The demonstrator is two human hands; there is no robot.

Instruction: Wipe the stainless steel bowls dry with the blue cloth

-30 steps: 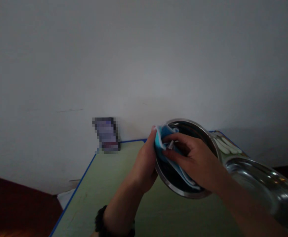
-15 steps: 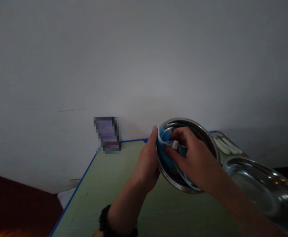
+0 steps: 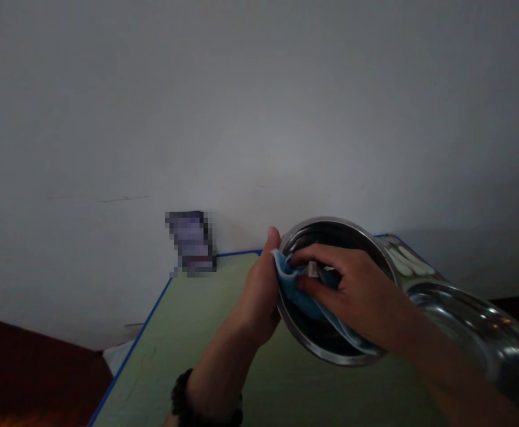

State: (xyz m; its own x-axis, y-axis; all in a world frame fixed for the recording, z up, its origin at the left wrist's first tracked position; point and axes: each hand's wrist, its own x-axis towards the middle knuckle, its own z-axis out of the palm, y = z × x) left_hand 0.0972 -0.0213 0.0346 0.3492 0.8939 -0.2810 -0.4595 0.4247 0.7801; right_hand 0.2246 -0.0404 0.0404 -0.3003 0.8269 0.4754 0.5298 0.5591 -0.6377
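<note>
A round steel bowl (image 3: 330,359) is held tilted above the table, its opening facing me. My left hand (image 3: 259,296) grips its left side, with the thumb up by the rim and the other fingers hidden behind the bowl. Inside the bowl, my right hand (image 3: 348,284) pinches a blue cloth (image 3: 301,296) with a white edge and a small white tag. The cloth lies against the inner left wall and over the rim beside my left hand. Part of it is covered by my right hand.
A second, larger steel basin (image 3: 473,320) sits at the right, partly behind my right forearm. A blurred phone-like device (image 3: 192,243) leans on the wall at the left. The green table (image 3: 188,332) has a blue edge and a vegetable picture (image 3: 408,258).
My right hand and the cloth have moved down and left along the bowl's rim. The bowl has shifted slightly lower, and my left hand has moved a little left with it.
</note>
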